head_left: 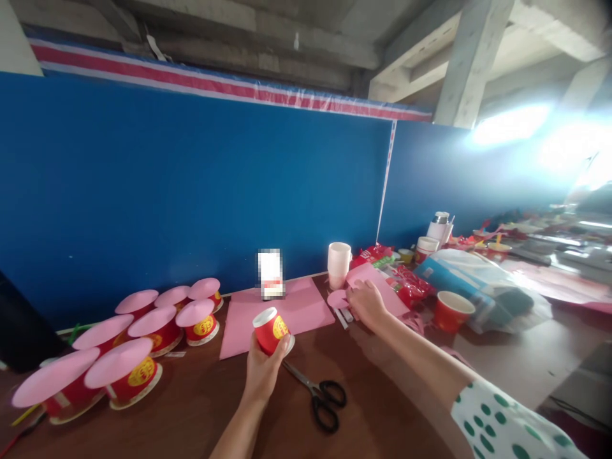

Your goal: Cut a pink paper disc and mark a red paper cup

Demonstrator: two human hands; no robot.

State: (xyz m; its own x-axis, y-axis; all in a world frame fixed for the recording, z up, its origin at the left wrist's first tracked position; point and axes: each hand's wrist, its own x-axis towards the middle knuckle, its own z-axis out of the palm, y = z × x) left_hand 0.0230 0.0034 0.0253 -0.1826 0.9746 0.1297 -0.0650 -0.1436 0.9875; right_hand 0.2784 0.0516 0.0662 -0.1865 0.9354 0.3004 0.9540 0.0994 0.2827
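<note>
My left hand (pixel 264 376) is wrapped round a red paper cup (pixel 268 328) with a yellow emblem. The cup is tilted, its narrow white end up and its wide rim low on the right. My right hand (pixel 367 304) reaches forward and has its closed fingers at the edge of a small pink paper disc (pixel 337 299). Beneath that disc lie thin white strips (pixel 343 317). Black-handled scissors (pixel 315 392) rest on the table, just right of my left hand. Pink paper sheets (pixel 306 309) lie behind the cup.
On the left, several upturned red cups (pixel 138 377) carry pink cone tops. White stacked cups (pixel 338 261) stand near the blue partition (pixel 215 172). Red packets (pixel 410 284), an orange-red paper cup (pixel 452 312) and a plastic-wrapped pack (pixel 473 287) sit right on the brown table (pixel 382 408).
</note>
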